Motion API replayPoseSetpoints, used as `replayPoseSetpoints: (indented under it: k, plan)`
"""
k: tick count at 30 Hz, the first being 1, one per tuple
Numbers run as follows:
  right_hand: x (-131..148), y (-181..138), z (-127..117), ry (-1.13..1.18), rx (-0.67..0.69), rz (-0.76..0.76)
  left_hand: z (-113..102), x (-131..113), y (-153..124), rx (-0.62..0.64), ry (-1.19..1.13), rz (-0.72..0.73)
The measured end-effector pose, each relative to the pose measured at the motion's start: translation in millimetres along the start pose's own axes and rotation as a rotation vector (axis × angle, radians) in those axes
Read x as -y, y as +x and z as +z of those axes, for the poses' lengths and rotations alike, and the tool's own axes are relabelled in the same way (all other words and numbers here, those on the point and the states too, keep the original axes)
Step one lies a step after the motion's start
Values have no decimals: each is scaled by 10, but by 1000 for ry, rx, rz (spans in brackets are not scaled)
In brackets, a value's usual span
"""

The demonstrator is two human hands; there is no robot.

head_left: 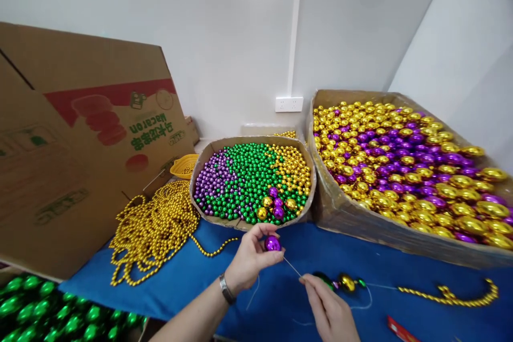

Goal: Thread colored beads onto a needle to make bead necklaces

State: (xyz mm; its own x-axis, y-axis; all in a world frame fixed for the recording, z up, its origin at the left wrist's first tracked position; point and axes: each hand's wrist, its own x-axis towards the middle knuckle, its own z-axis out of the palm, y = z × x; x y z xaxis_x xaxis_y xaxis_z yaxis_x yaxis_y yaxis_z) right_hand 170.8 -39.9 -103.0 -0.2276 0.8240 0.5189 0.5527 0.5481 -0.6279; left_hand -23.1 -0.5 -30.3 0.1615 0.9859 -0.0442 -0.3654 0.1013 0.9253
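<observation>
My left hand (pixel 251 261) is closed in a pinch on a large purple bead (pixel 273 243), held just above the blue table cover (pixel 180 283). My right hand (pixel 328 307) pinches a thin needle (pixel 292 266) whose tip points up at the purple bead. A thread runs from my right hand to strung beads: a green one (pixel 325 279), a gold one (pixel 347 282) and a strand of small gold beads (pixel 449 295) lying on the cloth to the right.
A round cardboard tray (pixel 251 224) holds small purple, green and gold beads. A big box (pixel 360 224) of gold and purple beads stands at the right. Gold bead strands (pixel 152 232) are heaped at the left, by a leaning carton (pixel 80 144). Green beads (pixel 48 310) fill the lower left.
</observation>
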Motion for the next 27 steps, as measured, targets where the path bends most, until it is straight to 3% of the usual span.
replayPoseSetpoints:
  k: [9, 15, 21, 27]
  plan:
    - [-79, -15, 6, -23, -5, -9, -5, -24, -39, 66, 82, 64]
    - [-63, -1, 9, 44, 63, 52, -22, -2, -29, 65, 5, 29]
    - [-10, 47, -12, 23, 19, 38, -42, -24, -22, 55, 1, 11]
    - [31, 60, -7, 112, 103, 139, -49, -15, -27, 64, -66, -21]
